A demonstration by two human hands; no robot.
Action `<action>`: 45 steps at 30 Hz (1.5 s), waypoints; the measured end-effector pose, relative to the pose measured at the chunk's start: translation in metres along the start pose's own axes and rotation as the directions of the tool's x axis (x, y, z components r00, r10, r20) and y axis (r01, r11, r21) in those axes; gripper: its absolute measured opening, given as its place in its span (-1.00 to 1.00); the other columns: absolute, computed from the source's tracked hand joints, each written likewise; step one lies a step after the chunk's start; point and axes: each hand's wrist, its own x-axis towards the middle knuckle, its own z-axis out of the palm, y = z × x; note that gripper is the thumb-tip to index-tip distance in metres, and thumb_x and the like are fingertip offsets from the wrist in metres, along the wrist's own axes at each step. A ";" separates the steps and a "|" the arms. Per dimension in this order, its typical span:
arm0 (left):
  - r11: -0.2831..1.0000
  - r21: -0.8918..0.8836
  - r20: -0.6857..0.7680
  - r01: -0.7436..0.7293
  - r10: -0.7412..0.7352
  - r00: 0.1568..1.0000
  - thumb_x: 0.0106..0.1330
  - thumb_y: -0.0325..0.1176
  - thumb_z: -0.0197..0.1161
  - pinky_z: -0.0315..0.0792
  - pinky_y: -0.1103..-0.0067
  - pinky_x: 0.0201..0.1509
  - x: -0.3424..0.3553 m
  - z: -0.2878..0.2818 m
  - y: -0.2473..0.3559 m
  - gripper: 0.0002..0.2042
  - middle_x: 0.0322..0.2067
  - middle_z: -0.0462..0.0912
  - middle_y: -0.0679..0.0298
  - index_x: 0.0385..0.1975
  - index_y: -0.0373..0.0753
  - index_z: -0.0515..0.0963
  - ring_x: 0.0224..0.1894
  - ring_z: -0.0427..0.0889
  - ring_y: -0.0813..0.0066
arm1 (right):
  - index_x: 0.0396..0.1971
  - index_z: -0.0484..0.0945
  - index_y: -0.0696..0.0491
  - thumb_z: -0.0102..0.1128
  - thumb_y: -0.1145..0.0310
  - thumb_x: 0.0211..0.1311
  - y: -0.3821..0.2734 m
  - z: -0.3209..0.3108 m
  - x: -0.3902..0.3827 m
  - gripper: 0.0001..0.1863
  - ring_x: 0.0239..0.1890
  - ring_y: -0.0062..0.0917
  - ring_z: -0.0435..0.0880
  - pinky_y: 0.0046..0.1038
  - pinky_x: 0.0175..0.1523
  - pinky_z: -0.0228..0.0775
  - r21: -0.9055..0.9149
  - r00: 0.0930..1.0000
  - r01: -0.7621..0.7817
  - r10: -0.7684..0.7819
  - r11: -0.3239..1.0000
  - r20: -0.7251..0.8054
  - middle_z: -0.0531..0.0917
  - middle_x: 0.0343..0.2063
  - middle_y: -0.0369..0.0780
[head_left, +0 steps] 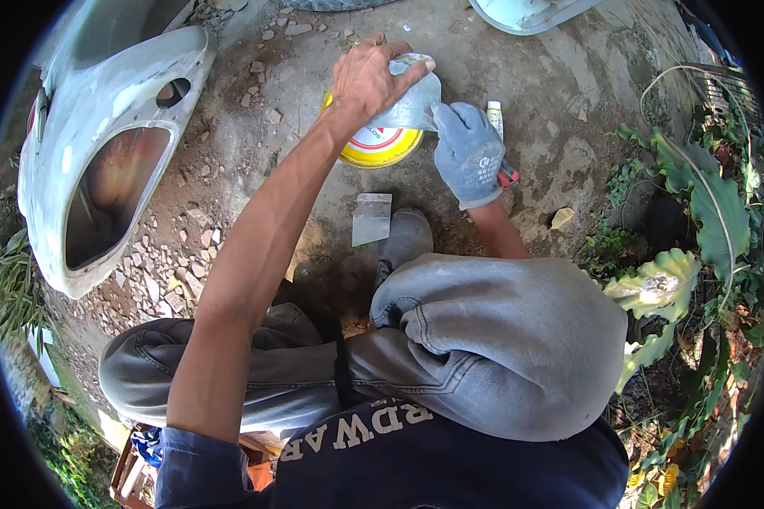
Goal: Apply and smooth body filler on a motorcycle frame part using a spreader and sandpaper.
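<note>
My bare left hand (369, 81) grips a pale, greyish sheet (416, 95) by its upper left edge, thumb on top. The sheet is held over a round yellow can (384, 155) with a red and white lid, hiding much of it. To its right, my right hand (469, 153) wears a grey work glove, fingers curled close to the sheet's right edge. A red handle end (508, 176) sticks out beside the glove; the rest of that tool is mostly hidden. Just right of the gloved fingers is a small white tube (495, 119) with a yellowish cap.
A large white painted body panel (102, 161) with openings lies at the left. Near my shoe (409, 233) is a small grey rectangular piece (372, 218). Stone rubble (165, 280) covers ground beside the panel. Leafy plants (713, 195) line the right. A pale tray-like part (530, 17) is at the far edge.
</note>
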 end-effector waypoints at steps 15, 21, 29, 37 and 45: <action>0.996 -0.013 0.021 0.089 -0.088 0.996 0.30 0.31 0.41 0.65 0.07 0.13 -0.003 -0.006 0.010 -0.42 0.04 0.72 0.00 0.01 -0.07 0.84 0.03 0.78 -0.08 | 0.05 0.71 -0.02 0.27 0.49 0.24 -0.004 0.003 -0.016 -0.64 -0.12 -0.13 0.69 -0.12 -0.03 0.58 0.103 0.994 -0.092 0.098 0.990 -0.057 0.65 -0.15 -0.16; 0.998 0.024 -0.087 0.049 -0.047 0.995 0.32 0.19 0.45 0.63 0.09 0.14 -0.010 -0.001 0.006 -0.51 -0.03 0.70 0.00 -0.03 -0.08 0.86 0.11 0.67 -0.08 | 0.05 0.71 0.03 0.26 0.47 0.33 -0.013 0.014 -0.021 -0.69 -0.10 -0.12 0.69 -0.11 0.00 0.57 0.138 0.972 -0.172 0.191 0.975 -0.137 0.68 -0.13 -0.13; 0.988 0.019 -0.387 0.151 -0.131 0.913 0.28 0.05 0.56 0.46 0.14 0.04 -0.038 0.002 0.019 -0.57 -0.29 0.63 0.03 -0.12 -0.22 0.86 -0.07 0.49 -0.02 | 0.02 0.73 0.00 0.28 0.49 0.35 0.003 0.011 0.006 -0.72 -0.12 -0.16 0.72 -0.15 -0.05 0.59 0.180 0.986 -0.108 0.129 0.978 -0.109 0.70 -0.17 -0.17; 0.949 -0.046 -0.403 0.312 -0.304 0.863 0.31 0.00 0.57 0.46 0.15 0.08 -0.059 -0.006 0.017 -0.57 -0.30 0.63 -0.01 -0.04 -0.24 0.85 -0.04 0.48 0.00 | 0.03 0.72 -0.02 0.32 0.54 0.29 0.005 0.001 0.018 -0.68 -0.15 -0.18 0.73 -0.17 -0.08 0.61 0.196 1.000 -0.004 0.007 0.981 -0.014 0.70 -0.18 -0.20; 0.948 -0.049 -0.394 0.314 -0.307 0.866 0.32 -0.05 0.56 0.41 0.18 0.15 -0.057 -0.004 0.015 -0.60 -0.29 0.62 0.01 -0.03 -0.24 0.85 -0.03 0.45 0.03 | 0.02 0.72 -0.02 0.30 0.52 0.31 0.010 0.005 0.007 -0.69 -0.14 -0.18 0.73 -0.17 -0.08 0.61 0.175 0.999 0.006 0.002 0.984 -0.047 0.70 -0.16 -0.19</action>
